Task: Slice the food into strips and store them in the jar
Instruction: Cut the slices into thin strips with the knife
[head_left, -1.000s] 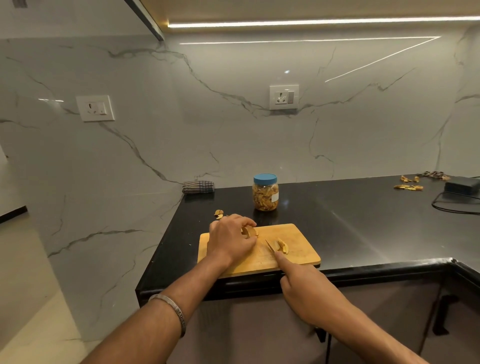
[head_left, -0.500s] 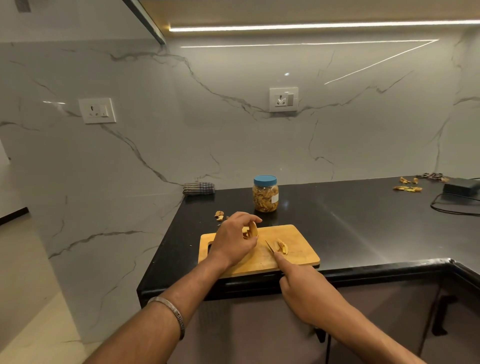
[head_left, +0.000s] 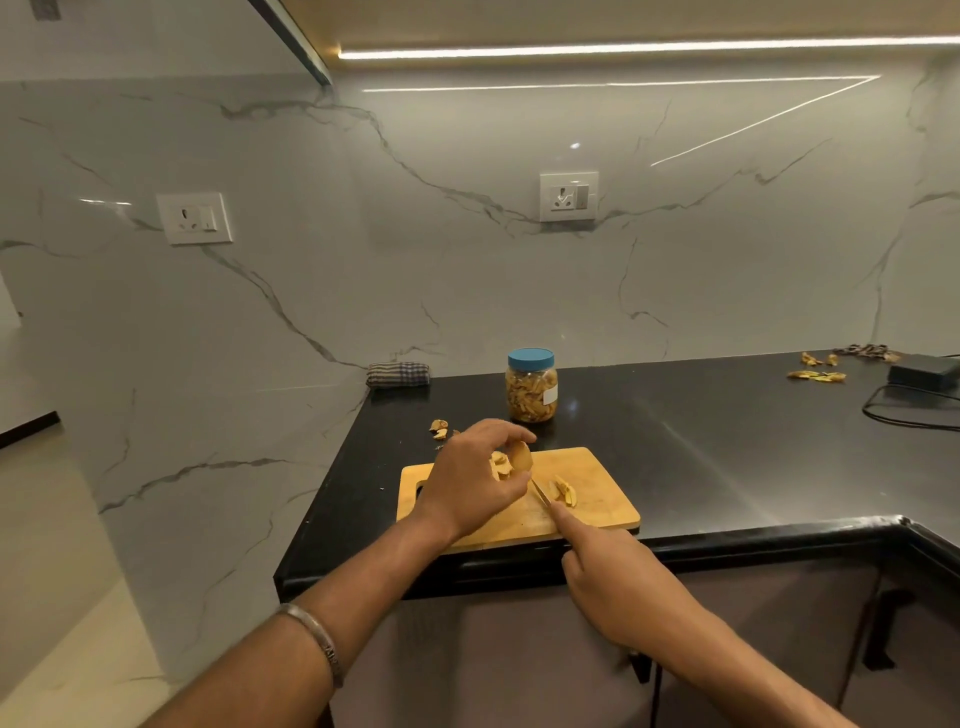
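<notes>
Food piece (head_left: 521, 457) pinched upright by left hand (head_left: 470, 486) at frame centre; knife (head_left: 540, 491) gripped in right hand (head_left: 613, 577). Piece best laid flat on board (head_left: 597, 467), fingertips tucked back.

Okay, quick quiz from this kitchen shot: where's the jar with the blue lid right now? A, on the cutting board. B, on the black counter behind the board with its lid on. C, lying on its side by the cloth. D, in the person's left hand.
B: the jar stands upright on the counter behind the cutting board, its lid on.
</notes>
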